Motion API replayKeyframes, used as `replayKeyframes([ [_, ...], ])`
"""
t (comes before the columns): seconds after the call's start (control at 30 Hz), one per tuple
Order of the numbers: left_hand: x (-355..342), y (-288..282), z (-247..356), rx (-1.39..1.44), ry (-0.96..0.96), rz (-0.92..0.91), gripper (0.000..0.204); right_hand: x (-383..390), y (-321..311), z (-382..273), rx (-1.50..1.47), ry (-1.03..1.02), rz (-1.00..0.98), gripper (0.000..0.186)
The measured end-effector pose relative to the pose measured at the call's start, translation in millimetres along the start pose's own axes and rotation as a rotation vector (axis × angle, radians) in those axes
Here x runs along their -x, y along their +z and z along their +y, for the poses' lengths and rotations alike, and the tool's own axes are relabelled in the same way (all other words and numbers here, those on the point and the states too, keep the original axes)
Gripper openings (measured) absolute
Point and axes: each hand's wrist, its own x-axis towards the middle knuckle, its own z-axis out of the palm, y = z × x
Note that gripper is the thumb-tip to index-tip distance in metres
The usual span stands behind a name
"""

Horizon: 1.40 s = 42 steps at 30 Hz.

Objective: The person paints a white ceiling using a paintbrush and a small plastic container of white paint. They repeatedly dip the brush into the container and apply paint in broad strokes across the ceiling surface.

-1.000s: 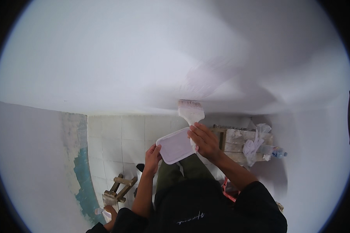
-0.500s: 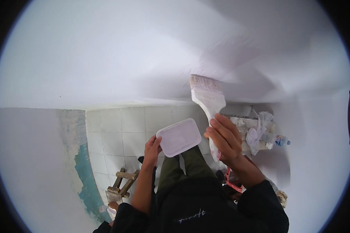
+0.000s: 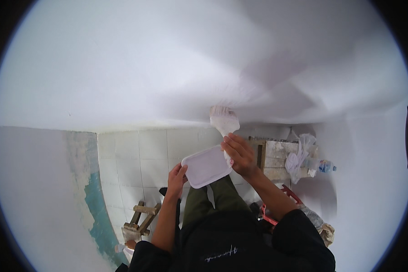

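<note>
My right hand (image 3: 239, 155) is closed round the handle of a wide white paintbrush (image 3: 224, 121), its bristles pointing up at the white wall (image 3: 136, 72). Whether the bristle tips touch the wall is hard to tell. With my left hand (image 3: 177, 177) I grip the left end of a shallow white rectangular tray (image 3: 207, 168), thumb over its rim. A pale, lilac-tinted layer covers the tray's bottom. The brush handle's lower end overlaps the tray's right edge from this viewpoint. Faint streaks show on the wall above the bristles.
A wooden stool (image 3: 140, 217) stands on the tiled floor (image 3: 154, 149) at lower left. On the right, a paint-splashed wooden bench (image 3: 276, 156) bears a plastic bag (image 3: 299, 154) and a water bottle (image 3: 326, 166). Something red (image 3: 269, 215) lies beside my right forearm. Teal patches mark the left wall (image 3: 97, 213).
My right hand has brought the brush down and to the left, nearer the tray. The tray has shifted slightly down, still in my left hand.
</note>
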Motion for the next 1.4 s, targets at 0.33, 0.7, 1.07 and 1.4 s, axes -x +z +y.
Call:
replayKeyframes([
  [0.33, -17.1, -7.6, -13.1, 0.05, 0.006, -0.062, 0.042, -30.7, -54.0, -29.4, 0.05, -0.029, 0.039, 0.029],
  [0.7, -20.4, -0.2, -17.9, 0.06, 0.008, -0.098, 0.037, 11.9, -0.1, 6.4, 0.019, -0.006, -0.004, 0.034],
  [1.07, -14.0, 14.2, -34.0, 0.095, 0.029, -0.081, 0.037, -1.6, -42.7, -8.4, -0.059, 0.031, -0.013, 0.026],
  [1.4, -6.7, 27.8, -37.2, 0.108, 0.044, -0.048, 0.037, 14.8, -31.6, 20.0, -0.023, 0.016, -0.03, 0.03],
])
